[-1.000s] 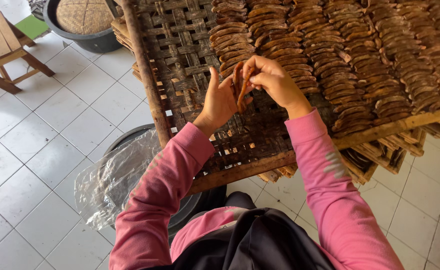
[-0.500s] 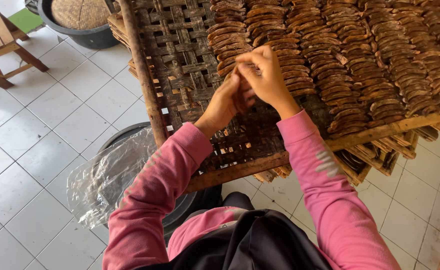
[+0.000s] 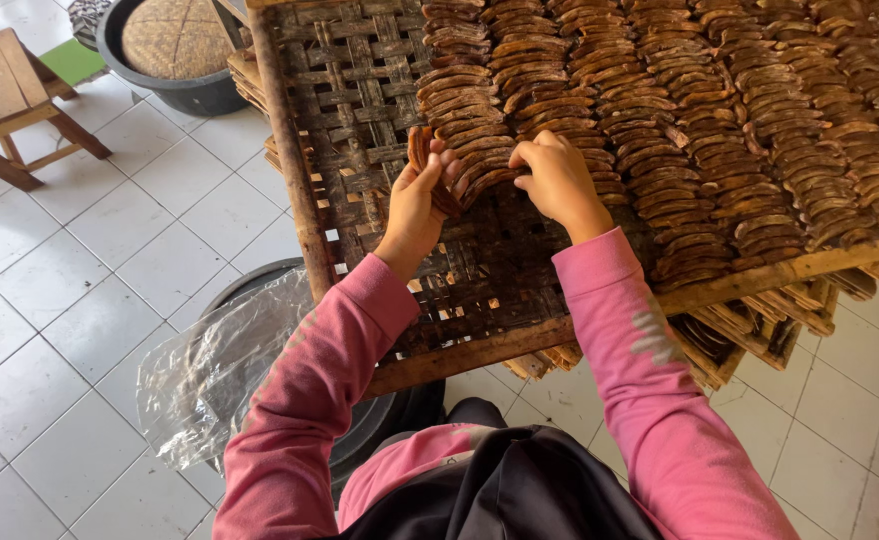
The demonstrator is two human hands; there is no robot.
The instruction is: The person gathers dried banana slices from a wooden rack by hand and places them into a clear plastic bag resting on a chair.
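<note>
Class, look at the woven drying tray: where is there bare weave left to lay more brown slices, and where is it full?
Bare weave runs down the woven tray's left strip, between its wooden side rail and the brown slices, and along the near edge below both hands. The left hand and right hand work at that border. Everything to the right is packed in overlapping rows.

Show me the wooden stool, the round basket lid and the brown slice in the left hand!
wooden stool [image 3: 0, 85], head view, on its seat.
round basket lid [image 3: 175, 38], head view, on its woven middle.
brown slice [image 3: 419, 147], head view, on its upper end.
</note>
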